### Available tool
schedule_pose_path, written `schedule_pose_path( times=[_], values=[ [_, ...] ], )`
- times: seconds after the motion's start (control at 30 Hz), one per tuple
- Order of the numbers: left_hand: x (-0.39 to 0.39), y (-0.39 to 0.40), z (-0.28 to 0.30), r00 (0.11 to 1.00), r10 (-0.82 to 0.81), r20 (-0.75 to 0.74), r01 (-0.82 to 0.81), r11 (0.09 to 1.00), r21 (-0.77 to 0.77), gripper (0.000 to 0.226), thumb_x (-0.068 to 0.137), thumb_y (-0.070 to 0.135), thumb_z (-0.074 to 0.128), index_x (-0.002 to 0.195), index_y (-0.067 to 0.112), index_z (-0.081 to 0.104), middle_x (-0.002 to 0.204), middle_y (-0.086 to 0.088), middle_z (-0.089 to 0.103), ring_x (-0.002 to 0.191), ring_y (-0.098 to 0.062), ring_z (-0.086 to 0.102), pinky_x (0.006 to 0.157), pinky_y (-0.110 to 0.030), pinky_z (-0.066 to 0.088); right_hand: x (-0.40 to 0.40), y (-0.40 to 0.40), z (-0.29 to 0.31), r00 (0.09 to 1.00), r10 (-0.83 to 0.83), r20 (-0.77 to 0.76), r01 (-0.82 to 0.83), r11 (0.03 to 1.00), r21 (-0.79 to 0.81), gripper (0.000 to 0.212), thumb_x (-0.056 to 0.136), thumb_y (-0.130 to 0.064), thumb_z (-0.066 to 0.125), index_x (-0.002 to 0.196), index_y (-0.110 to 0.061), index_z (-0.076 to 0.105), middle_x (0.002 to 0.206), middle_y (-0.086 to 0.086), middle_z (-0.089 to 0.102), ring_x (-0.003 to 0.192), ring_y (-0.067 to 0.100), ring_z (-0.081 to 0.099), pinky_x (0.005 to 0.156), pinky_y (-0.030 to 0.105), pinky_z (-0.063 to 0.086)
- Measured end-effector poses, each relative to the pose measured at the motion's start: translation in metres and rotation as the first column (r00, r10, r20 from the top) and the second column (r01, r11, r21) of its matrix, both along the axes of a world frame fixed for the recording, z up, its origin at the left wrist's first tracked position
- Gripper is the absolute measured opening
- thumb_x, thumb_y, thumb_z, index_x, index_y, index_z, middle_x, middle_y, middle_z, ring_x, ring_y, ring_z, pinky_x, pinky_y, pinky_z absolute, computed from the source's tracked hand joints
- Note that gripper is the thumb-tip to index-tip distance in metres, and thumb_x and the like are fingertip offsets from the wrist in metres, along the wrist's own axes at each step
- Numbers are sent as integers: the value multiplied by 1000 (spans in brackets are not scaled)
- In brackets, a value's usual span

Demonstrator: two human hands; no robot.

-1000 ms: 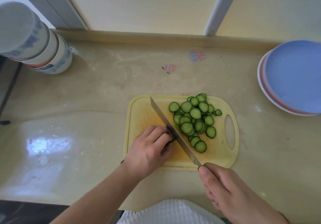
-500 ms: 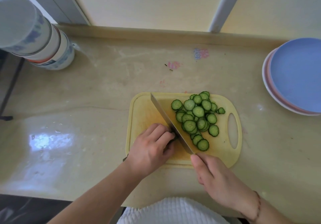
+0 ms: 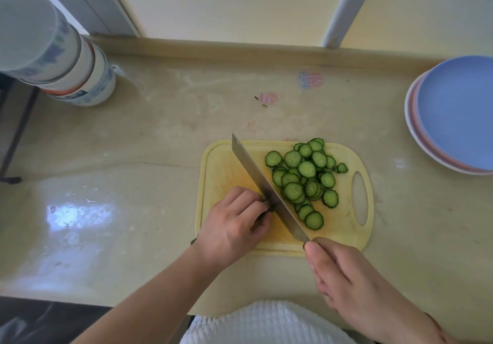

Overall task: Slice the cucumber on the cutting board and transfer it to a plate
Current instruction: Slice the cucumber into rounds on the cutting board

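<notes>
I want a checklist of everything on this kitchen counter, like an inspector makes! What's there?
Surface: beige counter, glossy, with faint pink and blue marks near the back edge.
Job's things: yellow cutting board; pile of cucumber slices on its right half; knife lying diagonally across the board; a small cucumber end under the left fingertips; stacked plates, blue on top, at the right edge.
Clutter: stack of bowls at far left.
Grips: left hand holds the cucumber end down; right hand grips the knife handle.
Cables: nothing seen.
Surroundings: pale wall behind; white cloth at the bottom edge.
</notes>
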State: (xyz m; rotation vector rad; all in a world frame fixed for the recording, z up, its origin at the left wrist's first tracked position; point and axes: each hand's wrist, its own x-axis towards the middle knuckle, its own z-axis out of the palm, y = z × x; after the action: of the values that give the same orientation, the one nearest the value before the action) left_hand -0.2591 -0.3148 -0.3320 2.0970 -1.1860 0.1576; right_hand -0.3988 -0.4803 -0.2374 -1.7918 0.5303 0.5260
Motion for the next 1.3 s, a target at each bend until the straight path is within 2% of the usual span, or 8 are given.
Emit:
schedule_pose_path(
  times=[0.1, 0.2, 0.33, 0.5, 0.63, 0.83, 1.2, 1.3],
  values=[
    [-1, 0, 0, 1000, -6, 6, 6, 1000, 1, 4, 83, 3, 76, 82, 3, 73, 85, -7, 67, 81, -27, 64, 72, -32, 56, -1, 3, 2, 1000, 14, 9, -13, 998, -60, 56, 83, -77, 30, 69, -24, 43, 54, -4, 36, 50, 10, 33, 51, 42, 30],
    [-1, -1, 0, 1000, -4, 3, 4, 1000, 6, 5, 87, 5, 72, 82, 3, 73, 85, -7, 68, 82, -28, 65, 73, -33, 56, -1, 4, 4, 999, 50, 10, -48, 990, -134, 58, 82, -79, 26, 71, -26, 45, 55, -3, 42, 50, 8, 39, 54, 45, 41],
    [-1, 0, -1, 1000, -8, -2, 8, 1000, 7, 5, 87, 5, 71, 83, 3, 73, 89, -7, 69, 84, -28, 66, 74, -34, 56, 2, 5, 1, 999, 45, -3, -45, 990, -135, 57, 88, -70, 27, 70, -20, 44, 55, -3, 40, 50, 9, 37, 55, 44, 39],
    [0, -1, -2, 1000, -9, -9, 9, 1000, 4, 5, 87, 6, 71, 84, 3, 73, 89, -7, 69, 84, -28, 66, 73, -34, 57, 18, 8, -19, 998, 66, 6, -64, 987, -145, 49, 92, -61, 29, 66, -22, 42, 51, -8, 40, 48, 6, 36, 53, 40, 38],
    [-1, 0, 0, 1000, 0, -30, -1, 1000, -4, 6, 86, 7, 72, 86, 2, 73, 93, -10, 68, 82, -28, 64, 71, -34, 55, 19, 0, -27, 999, 17, -37, -19, 998, -55, 47, 91, -60, 30, 69, -21, 43, 48, -10, 39, 44, 4, 33, 46, 23, 30],
    [1, 0, 1, 1000, 8, -26, -7, 1000, 14, 3, 84, 6, 73, 83, 3, 71, 79, -7, 63, 74, -27, 60, 65, -35, 53, 16, -2, -17, 999, -30, -37, 30, 999, -17, 49, 89, -62, 32, 68, -19, 42, 50, -8, 37, 45, 5, 31, 46, 20, 30],
    [2, -1, 3, 999, 0, -32, 0, 1000, 29, 9, 83, 4, 71, 75, 3, 66, 74, -8, 58, 71, -29, 58, 61, -36, 52, 6, 2, -2, 1000, 9, 4, -9, 1000, 2, 58, 86, -74, 33, 70, -19, 41, 54, -4, 38, 51, 13, 34, 50, 36, 32],
    [2, -2, 3, 999, 0, -38, 1, 999, 34, 9, 83, 4, 70, 74, 3, 66, 74, -8, 58, 71, -29, 58, 60, -37, 52, 8, 3, -4, 1000, 13, -5, -13, 1000, -5, 56, 89, -70, 31, 69, -19, 41, 54, -5, 37, 51, 11, 34, 50, 35, 32]
  ],
)
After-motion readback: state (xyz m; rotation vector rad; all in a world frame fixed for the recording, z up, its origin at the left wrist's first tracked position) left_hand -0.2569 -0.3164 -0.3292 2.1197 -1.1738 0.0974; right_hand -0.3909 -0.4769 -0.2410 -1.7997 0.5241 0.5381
